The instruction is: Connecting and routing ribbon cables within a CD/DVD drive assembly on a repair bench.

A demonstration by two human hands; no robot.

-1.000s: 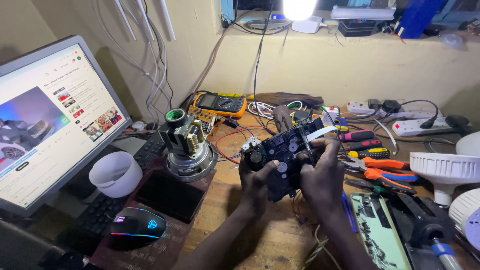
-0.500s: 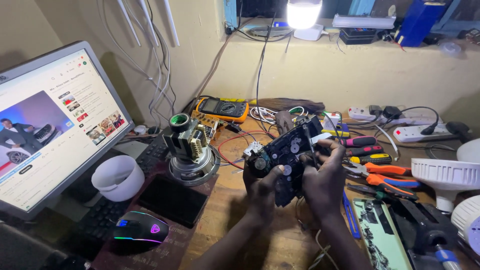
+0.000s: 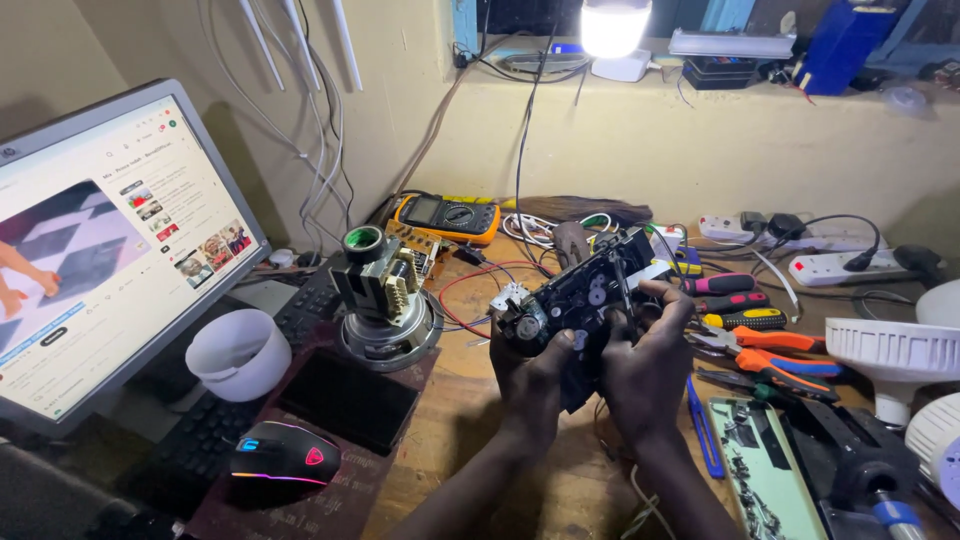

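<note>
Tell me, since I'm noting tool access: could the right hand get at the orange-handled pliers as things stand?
Probably yes. The orange-handled pliers lie on the wooden bench just beside the right hand, with nothing between them. But that hand has its grip on the black mechanism and would have to let go.

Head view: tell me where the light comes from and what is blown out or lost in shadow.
Head view: the white lamp bulb on the ledge is blown out; the flat computer monitor glows brightly too; both hands and the black geared mechanism they hold are dim but sharp; the black keyboard sinks into shadow.
</note>
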